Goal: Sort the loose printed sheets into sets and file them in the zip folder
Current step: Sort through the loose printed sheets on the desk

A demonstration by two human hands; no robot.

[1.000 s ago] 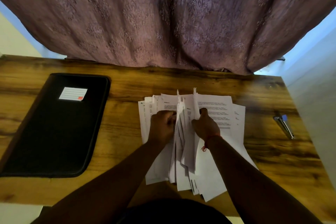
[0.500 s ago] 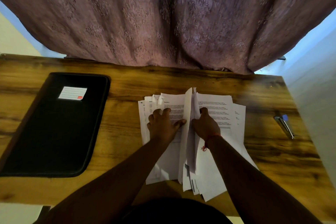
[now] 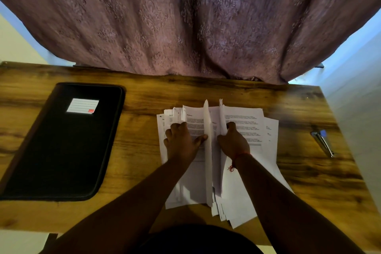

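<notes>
The left hand [image 3: 181, 142], fingers now spread, presses turned pages flat while the right hand [image 3: 234, 142] pinches 1 upright sheet in the paper pile [image 3: 243, 126] mid-desk; sorting continues, black zip folder [image 3: 61, 142] still closed.

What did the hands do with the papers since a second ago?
The left hand let go of its bunched sheets and now presses flat on the left pile of papers. The right hand stays on the upright sheets. Folder and stapler stayed put.
</notes>
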